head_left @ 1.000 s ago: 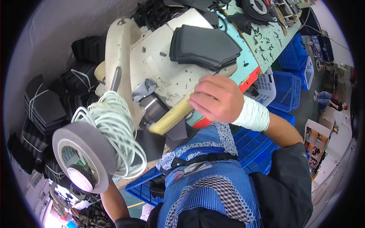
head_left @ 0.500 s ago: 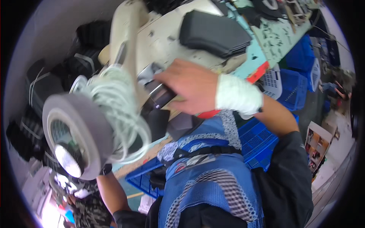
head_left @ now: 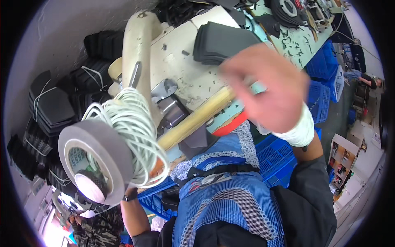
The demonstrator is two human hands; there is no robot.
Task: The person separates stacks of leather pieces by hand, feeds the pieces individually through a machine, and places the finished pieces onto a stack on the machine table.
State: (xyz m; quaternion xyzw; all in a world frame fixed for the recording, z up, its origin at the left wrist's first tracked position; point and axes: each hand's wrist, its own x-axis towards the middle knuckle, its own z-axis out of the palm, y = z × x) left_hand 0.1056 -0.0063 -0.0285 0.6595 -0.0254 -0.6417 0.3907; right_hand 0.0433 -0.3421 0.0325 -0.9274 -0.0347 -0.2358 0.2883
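Note:
My right hand (head_left: 267,86) is in the air over the front edge of a cream sewing machine table (head_left: 177,68), beside a stack of dark grey sheet pieces (head_left: 224,41). Motion blurs it, but its thumb and fingers stand apart and nothing shows between them. White wrapping (head_left: 298,127) covers that wrist. My left forearm (head_left: 135,216) rises from below with a dark band on it. A grey tape roll (head_left: 123,148) and looped white cord (head_left: 129,119) hide most of the left hand. A shiny metal guide (head_left: 175,109) and a dark folded piece (head_left: 197,142) lie nearby.
The machine's cream arm (head_left: 140,45) rises at the left. Tied bundles of dark pieces (head_left: 51,103) are piled against the wall. Blue crates (head_left: 319,96) stand at the right, near a scrap-strewn green table (head_left: 294,47). Another person (head_left: 96,222) in camouflage clothing is at lower left.
My right hand has moved right, away from the metal guide, uncovering the guide and the table's wooden edge. The view has shifted slightly.

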